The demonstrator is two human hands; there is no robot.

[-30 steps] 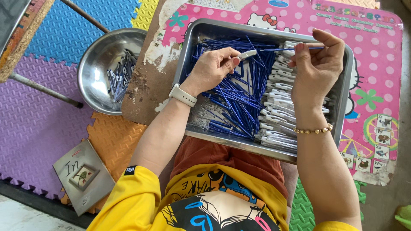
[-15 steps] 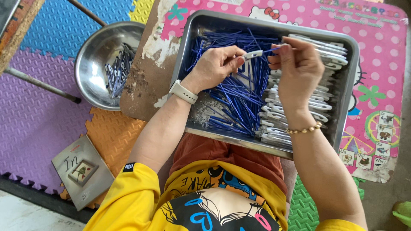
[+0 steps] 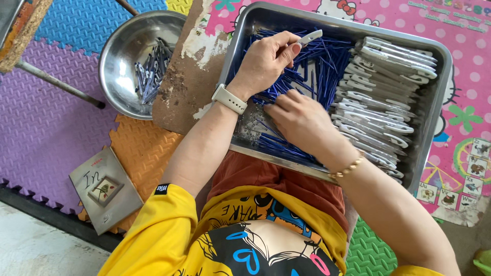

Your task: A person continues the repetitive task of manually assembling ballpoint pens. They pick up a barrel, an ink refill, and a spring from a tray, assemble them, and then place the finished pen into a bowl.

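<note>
In the upper middle of the frame the left hand is pinching a small white clip-like piece between thumb and forefinger, the other fingers curled in, holding it just above the blue sticks heaped in the metal tray. The right hand, lower and at the centre of the frame, is lying palm down on the same blue heap with its fingers spread loosely and pressing into the sticks; whether it is gripping one underneath cannot be told. Along the right side of the tray a thick stack of white pieces is lying in rows, touching the blue pile. In the upper left, well apart from the tray, a round steel bowl is holding only a small bundle of mixed blue-and-white items, while the floor mats are showing around it. Judging from these amounts, the work seems to be at an early stage: few pieces are sitting in the bowl and most of both piles are remaining in the tray.
</note>
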